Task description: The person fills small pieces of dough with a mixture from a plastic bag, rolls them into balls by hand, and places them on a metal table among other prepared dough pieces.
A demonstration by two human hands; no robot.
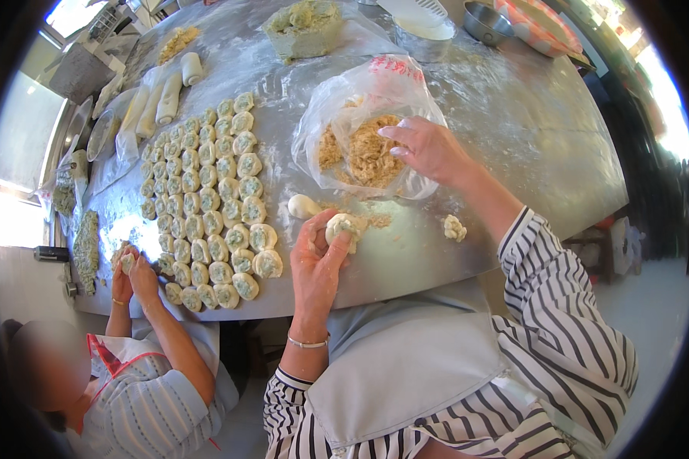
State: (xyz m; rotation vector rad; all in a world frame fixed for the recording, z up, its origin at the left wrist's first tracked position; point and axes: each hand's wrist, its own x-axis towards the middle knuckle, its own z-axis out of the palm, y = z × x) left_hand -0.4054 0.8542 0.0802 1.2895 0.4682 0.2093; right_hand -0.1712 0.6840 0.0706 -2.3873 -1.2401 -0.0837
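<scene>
My left hand point(314, 269) holds a small round of pale dough point(347, 225) near the table's front edge, with the thumb pressed on its front. My right hand point(430, 150) is over a clear plastic bag point(316, 133) of crumbly tan filling point(373, 152). Its thumb and fingers are apart, and I see nothing between them. A smooth ball of dough point(303, 206) lies just beyond my left hand, beside scattered tan crumbs point(378, 220). Off to the right sits a knobbly little lump of dough point(453, 228).
Rows of dough rounds with green-flecked filling point(209, 201) cover the steel table point(534, 143) to the left. Beyond them lie pale cylinders point(169, 98). A co-worker's hands point(135, 278) work at far left. Greenish filling point(304, 28) and a metal bowl point(487, 24) stand at the back.
</scene>
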